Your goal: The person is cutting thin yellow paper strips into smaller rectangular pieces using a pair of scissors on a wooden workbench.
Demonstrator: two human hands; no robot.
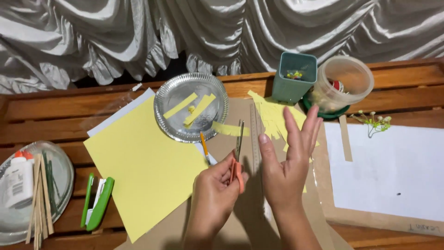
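My left hand [213,192] grips the orange handles of a pair of scissors [238,143], whose blades point away from me. My right hand [287,159] is raised beside them with fingers spread, holding nothing. Beneath it lies a long ruler [254,134] on brown cardboard [222,150]. Fringed yellow paper [273,115] lies just beyond my right fingers. A pencil [204,146] lies left of the scissors.
A silver foil plate [172,99] holds yellow strips. A large yellow sheet [143,166], a green stapler [98,203], a second plate [64,171] with glue bottle [17,178] and sticks sit left. A teal cup [294,76], clear tub [344,83] and white paper [388,166] sit right.
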